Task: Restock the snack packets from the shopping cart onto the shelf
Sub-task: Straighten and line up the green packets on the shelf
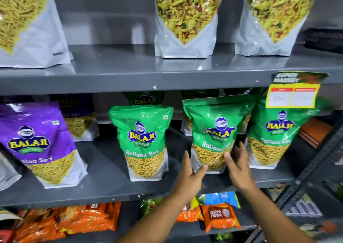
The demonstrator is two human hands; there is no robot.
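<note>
Shelf point(130, 190), middle tier: grey, part-filled. Front row holds a purple Aloo Sev packet point(39, 144), then three green Ratlami Sev packets; more stand behind. Open gaps between them, so room is left, I judge.

Middle green packet point(216, 133): upright but tilted, base at the shelf's front edge, not squared with its neighbours point(143, 142).

My left hand point(189, 176) and right hand point(238, 166) flank its lower half, fingers point(185, 158) spread and apart, touching or just beside the sides; no firm clamp that I can see.

Shopping cart: not in view, so remaining stock unknown. Step in hand: seating this packet.
</note>
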